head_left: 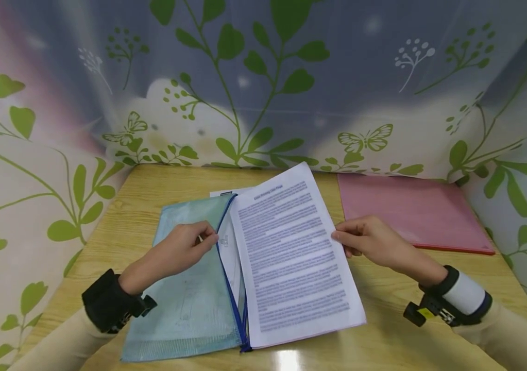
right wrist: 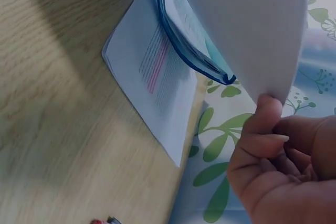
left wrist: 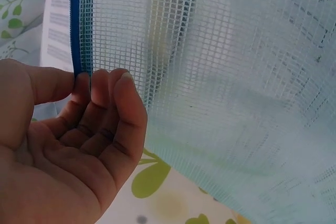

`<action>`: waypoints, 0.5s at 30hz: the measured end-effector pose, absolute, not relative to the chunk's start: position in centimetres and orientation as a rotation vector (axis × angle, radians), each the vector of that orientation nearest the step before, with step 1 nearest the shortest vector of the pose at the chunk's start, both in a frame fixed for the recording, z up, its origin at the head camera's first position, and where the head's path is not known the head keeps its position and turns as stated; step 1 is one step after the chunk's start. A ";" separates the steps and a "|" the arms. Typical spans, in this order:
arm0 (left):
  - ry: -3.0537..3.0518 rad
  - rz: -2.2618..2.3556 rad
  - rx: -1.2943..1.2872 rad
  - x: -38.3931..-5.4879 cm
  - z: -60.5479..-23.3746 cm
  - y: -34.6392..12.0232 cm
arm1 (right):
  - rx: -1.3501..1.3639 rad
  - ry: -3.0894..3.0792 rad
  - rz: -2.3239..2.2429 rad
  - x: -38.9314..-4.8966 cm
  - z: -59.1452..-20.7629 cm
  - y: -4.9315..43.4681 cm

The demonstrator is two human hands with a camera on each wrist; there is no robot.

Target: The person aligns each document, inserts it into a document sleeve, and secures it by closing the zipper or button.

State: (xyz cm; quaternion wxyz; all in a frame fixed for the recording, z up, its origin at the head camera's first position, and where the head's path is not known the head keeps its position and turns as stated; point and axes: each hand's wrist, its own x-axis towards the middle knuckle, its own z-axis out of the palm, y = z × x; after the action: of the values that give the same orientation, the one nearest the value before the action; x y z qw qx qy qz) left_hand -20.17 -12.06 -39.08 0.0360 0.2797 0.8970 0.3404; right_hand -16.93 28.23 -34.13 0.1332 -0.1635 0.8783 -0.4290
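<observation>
A light blue mesh zipper pouch [head_left: 184,314] with a dark blue zipper edge lies open on the left half of the table. My left hand [head_left: 182,245] pinches its zipper edge between thumb and index finger; the left wrist view shows the mesh [left wrist: 226,93] close beside the curled fingers. At the pouch's mouth, a printed paper [head_left: 291,257] stands tilted, its lower left edge against the zipper. By its right edge my right hand [head_left: 370,242] pinches this paper, whose blank back [right wrist: 257,30] faces the right wrist camera. White sheets [head_left: 227,237] show inside the pouch.
Another printed sheet [right wrist: 152,77] lies on the table beyond the pouch, partly covered. A pink folder [head_left: 411,211] with a red edge lies at the back right of the wooden table [head_left: 393,314]. A leaf-patterned curtain [head_left: 254,103] stands behind and along both sides.
</observation>
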 end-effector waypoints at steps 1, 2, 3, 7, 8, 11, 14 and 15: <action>2.746 1.049 0.857 -20.2 -39.1 -12.1 | -0.458 2.544 -1.260 -17.0 -34.3 28.1; 2.737 1.053 0.855 -20.1 -39.2 -12.1 | -0.443 2.546 -1.272 -17.0 -34.4 28.0; 2.731 1.055 0.854 -20.1 -39.2 -12.0 | -0.428 2.548 -1.284 -17.0 -34.5 27.9; 2.720 1.063 0.850 -20.1 -39.3 -12.0 | -0.393 2.564 -1.325 -17.1 -34.9 27.6; 2.720 1.064 0.851 -20.2 -39.4 -12.0 | -0.382 2.569 -1.339 -17.1 -35.1 27.5; 2.721 1.068 0.855 -20.2 -39.3 -11.9 | -0.353 2.549 -1.403 -17.2 -35.6 27.3; 2.731 1.074 0.860 -20.2 -39.3 -11.7 | -0.314 2.494 -1.466 -17.3 -36.1 27.3; 2.737 1.073 0.860 -20.2 -39.2 -11.6 | -0.301 2.467 -1.487 -17.3 -36.3 27.2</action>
State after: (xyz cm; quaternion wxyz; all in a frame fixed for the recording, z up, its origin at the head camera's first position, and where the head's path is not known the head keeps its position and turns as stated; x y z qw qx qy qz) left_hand -20.21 -11.64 -39.21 0.0391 0.2804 0.8929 0.3501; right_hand -17.28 27.24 -36.26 0.1224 -0.1031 0.8454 -0.5096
